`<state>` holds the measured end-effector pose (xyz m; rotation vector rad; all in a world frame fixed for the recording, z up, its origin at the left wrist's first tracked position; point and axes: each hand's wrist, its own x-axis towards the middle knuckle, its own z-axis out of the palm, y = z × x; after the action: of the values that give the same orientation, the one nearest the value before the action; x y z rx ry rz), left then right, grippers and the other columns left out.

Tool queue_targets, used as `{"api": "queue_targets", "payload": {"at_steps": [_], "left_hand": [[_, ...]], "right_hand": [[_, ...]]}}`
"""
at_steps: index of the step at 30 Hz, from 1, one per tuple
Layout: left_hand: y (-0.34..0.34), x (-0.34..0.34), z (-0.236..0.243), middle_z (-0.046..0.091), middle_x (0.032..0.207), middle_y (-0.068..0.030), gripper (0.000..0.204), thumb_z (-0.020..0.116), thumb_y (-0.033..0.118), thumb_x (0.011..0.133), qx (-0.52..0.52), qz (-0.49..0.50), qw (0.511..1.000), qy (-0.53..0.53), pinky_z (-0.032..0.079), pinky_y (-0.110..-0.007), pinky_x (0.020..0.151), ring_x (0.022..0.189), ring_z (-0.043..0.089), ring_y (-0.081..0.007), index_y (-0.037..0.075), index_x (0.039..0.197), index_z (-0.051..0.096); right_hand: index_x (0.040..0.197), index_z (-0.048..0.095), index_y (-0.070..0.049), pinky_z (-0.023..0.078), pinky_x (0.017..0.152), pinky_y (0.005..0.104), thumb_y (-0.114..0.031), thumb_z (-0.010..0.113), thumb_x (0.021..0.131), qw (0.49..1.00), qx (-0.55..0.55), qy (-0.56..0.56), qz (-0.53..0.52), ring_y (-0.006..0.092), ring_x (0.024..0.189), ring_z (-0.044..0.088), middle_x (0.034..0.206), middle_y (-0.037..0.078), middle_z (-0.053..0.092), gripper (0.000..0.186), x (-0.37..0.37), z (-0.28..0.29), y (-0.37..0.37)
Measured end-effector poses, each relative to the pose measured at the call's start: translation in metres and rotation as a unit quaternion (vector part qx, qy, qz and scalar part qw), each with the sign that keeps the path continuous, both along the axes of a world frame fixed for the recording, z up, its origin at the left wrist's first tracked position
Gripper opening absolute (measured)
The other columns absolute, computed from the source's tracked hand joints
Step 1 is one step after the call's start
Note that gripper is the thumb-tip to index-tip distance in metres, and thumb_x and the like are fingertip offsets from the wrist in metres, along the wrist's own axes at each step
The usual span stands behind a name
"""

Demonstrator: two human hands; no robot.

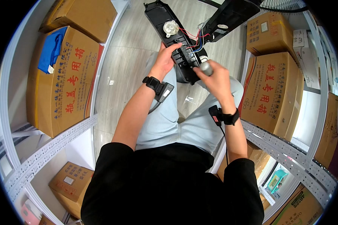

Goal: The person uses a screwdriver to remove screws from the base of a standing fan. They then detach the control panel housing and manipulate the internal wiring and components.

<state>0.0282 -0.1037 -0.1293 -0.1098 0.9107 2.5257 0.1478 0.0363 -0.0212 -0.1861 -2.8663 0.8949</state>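
Note:
A long black plastic control panel housing (168,26), its inner side up, lies slanted above my knees. A round whitish motor (171,28) sits on it, below its far end, and a row of black push-button switches (181,55) is nearer me. Red, blue and white wires (199,37) run from it to a black fan column (229,20). My left hand (164,59) grips the housing's left edge, thumb over the switches. At the near right end, my right hand (216,78) is closed around a grey cylindrical handle (205,68); its lower end is hidden.
A fan grille (283,4) shows at the top right. Metal shelves with cardboard boxes (69,78) stand on my left, a blue cloth (52,48) over one box. More boxes (270,90) fill shelves on my right. Cabled black wrist straps (156,85) are on both forearms.

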Motion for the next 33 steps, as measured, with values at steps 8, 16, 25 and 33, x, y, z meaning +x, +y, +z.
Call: {"api": "queue_targets", "payload": {"at_steps": [8, 16, 25, 33], "left_hand": [[-0.006, -0.001, -0.001, 0.059, 0.108, -0.0068, 0.044, 0.062, -0.002, 0.081, 0.009, 0.022, 1.0, -0.007, 0.051, -0.035, 0.084, 0.098, 0.06, -0.0206, 0.007, 0.12, 0.045], [-0.003, 0.0, -0.001, 0.059, 0.111, -0.0072, 0.046, 0.063, -0.003, 0.081, 0.001, 0.013, 1.0, 0.002, 0.05, -0.035, 0.085, 0.099, 0.06, -0.0205, 0.007, 0.122, 0.044], [-0.003, 0.001, 0.0, 0.059, 0.111, -0.0079, 0.048, 0.063, -0.003, 0.081, -0.005, 0.009, 1.0, 0.008, 0.051, -0.036, 0.085, 0.099, 0.06, -0.0212, 0.006, 0.123, 0.042], [-0.003, 0.002, 0.002, 0.06, 0.106, -0.0069, 0.047, 0.063, -0.002, 0.081, -0.015, -0.025, 1.0, 0.001, 0.051, -0.036, 0.084, 0.096, 0.061, -0.0205, 0.008, 0.122, 0.042]], "right_hand": [[0.082, 0.063, -0.003, 0.048, 0.061, 0.0422, -0.029, 0.069, 0.078, 0.994, 0.109, -0.006, -0.004, 0.0359, 0.071, 0.061, 0.079, 0.014, 0.064, 0.027, -0.008, -0.039, -0.012], [0.09, 0.066, -0.005, 0.049, 0.064, 0.042, -0.02, 0.069, 0.075, 0.995, 0.098, -0.021, 0.025, 0.0352, 0.075, 0.063, 0.083, 0.014, 0.065, 0.022, -0.012, -0.044, -0.011], [0.089, 0.065, -0.005, 0.051, 0.067, 0.0421, -0.017, 0.069, 0.07, 0.995, 0.09, -0.031, 0.012, 0.034, 0.077, 0.063, 0.085, 0.015, 0.065, 0.023, -0.01, -0.043, -0.019], [0.087, 0.065, 0.0, 0.05, 0.068, 0.0426, -0.019, 0.068, 0.069, 1.0, -0.026, 0.015, 0.009, 0.0387, 0.076, 0.062, 0.078, 0.022, 0.064, 0.027, -0.043, 0.012, -0.019]]}}
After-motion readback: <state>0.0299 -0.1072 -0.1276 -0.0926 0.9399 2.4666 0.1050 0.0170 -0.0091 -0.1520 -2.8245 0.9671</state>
